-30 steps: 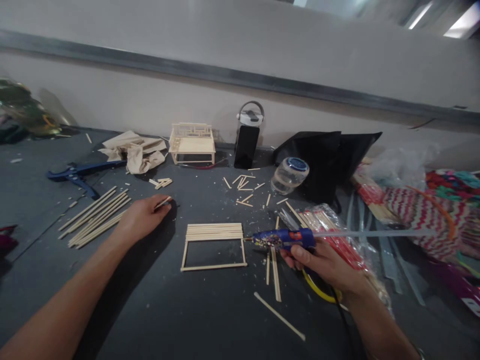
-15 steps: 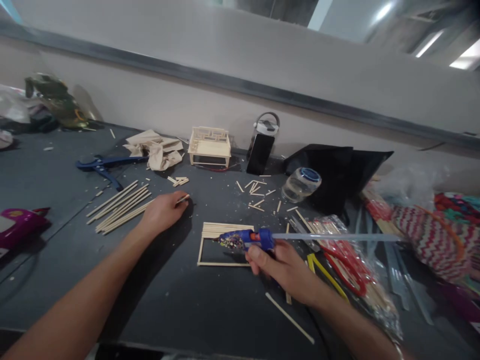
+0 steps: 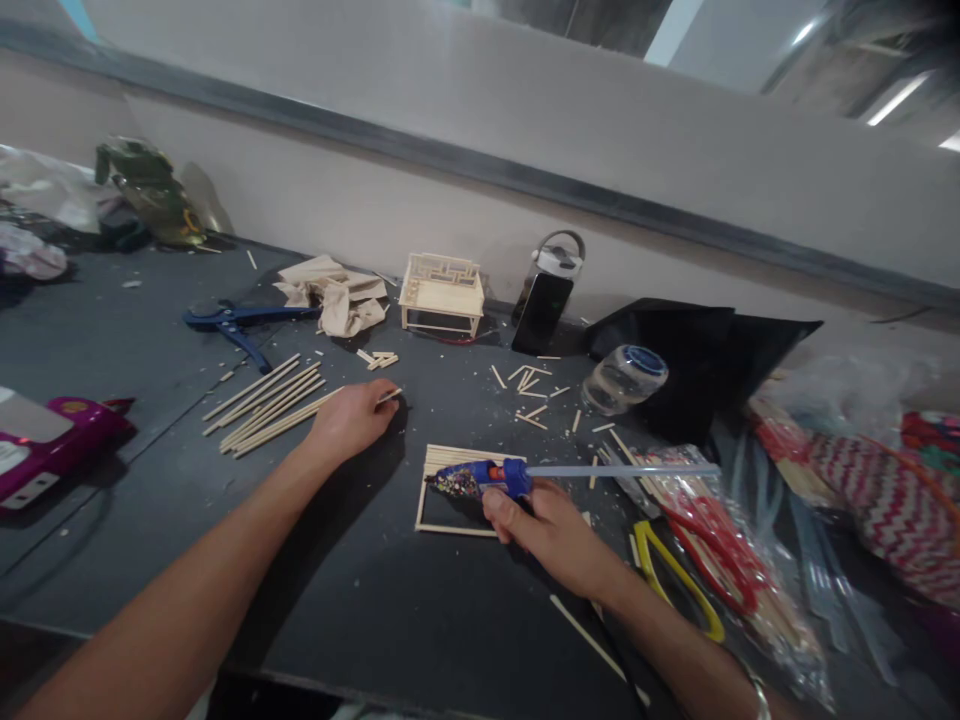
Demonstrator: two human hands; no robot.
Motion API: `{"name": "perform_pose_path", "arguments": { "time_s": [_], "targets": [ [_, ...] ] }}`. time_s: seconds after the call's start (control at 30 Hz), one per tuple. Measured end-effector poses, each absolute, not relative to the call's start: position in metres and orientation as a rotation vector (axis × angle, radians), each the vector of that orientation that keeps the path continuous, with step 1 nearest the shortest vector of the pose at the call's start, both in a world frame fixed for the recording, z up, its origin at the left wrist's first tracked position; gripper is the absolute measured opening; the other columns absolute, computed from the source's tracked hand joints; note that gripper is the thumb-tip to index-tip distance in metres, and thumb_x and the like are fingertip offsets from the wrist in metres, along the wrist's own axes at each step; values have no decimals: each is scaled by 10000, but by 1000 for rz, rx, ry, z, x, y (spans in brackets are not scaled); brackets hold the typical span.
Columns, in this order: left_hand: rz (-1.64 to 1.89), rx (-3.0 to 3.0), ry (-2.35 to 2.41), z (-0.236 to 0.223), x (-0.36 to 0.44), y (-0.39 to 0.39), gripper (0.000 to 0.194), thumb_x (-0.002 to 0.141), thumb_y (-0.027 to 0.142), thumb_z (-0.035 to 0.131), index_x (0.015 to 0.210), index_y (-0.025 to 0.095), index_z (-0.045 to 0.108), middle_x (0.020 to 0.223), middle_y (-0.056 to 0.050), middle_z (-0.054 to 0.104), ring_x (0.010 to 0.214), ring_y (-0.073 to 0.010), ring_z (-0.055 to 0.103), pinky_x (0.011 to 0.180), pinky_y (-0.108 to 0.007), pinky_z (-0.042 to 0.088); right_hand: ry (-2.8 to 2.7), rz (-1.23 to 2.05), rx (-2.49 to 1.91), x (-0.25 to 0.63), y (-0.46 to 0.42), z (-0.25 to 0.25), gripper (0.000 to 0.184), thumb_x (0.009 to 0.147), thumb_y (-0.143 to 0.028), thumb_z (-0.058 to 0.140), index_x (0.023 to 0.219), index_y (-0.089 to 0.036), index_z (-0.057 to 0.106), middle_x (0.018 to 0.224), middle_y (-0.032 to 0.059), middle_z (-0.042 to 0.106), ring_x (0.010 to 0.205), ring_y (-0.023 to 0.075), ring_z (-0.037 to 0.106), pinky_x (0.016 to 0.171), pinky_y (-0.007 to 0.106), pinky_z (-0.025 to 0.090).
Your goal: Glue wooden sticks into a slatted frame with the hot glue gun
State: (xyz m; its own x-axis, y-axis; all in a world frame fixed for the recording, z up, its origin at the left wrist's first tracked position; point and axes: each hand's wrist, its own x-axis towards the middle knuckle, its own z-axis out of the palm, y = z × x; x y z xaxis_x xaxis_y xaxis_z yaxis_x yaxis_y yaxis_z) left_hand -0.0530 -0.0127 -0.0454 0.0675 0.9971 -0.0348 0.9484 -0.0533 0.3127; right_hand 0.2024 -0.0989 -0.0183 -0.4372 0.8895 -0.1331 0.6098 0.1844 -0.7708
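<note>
My right hand (image 3: 536, 525) grips a blue glue gun (image 3: 502, 477) with a long clear glue stick out of its back. Its nozzle points left, at the left side of a small wooden stick frame (image 3: 457, 529), whose far part is filled with sticks laid side by side. Gun and hand hide the frame's right part. My left hand (image 3: 356, 420) is closed on a thin wooden stick (image 3: 389, 397), of which only one end shows. Beside that wrist lies a bundle of longer wooden sticks (image 3: 274, 405).
At the back stand a miniature wooden bench (image 3: 442, 296), a phone (image 3: 541, 313) against a bottle, and a jar (image 3: 626, 380). A blue cutter (image 3: 240, 322) lies left, near a purple machine (image 3: 64, 440). Scissors with yellow handles (image 3: 675, 580) and packaged sticks (image 3: 720, 530) are right.
My right hand has carried the glue gun from the frame's right side to its left side. My left hand keeps its stick. The camera view has turned left.
</note>
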Motion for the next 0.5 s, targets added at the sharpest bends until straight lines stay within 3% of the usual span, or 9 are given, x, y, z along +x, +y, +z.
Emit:
{"name": "perform_pose_path", "arguments": {
  "time_s": [0.5],
  "targets": [
    [260, 2088, 1976, -44, -52, -13, 340, 890, 371, 411, 1135, 249, 613, 1072, -59, 715, 969, -231, 651, 722, -267, 450, -2094, 1128, -1396, 199, -95, -22, 451, 936, -499, 388, 605, -209, 490, 637, 1, 559, 623, 139, 540, 623, 252, 403]
  ]
}}
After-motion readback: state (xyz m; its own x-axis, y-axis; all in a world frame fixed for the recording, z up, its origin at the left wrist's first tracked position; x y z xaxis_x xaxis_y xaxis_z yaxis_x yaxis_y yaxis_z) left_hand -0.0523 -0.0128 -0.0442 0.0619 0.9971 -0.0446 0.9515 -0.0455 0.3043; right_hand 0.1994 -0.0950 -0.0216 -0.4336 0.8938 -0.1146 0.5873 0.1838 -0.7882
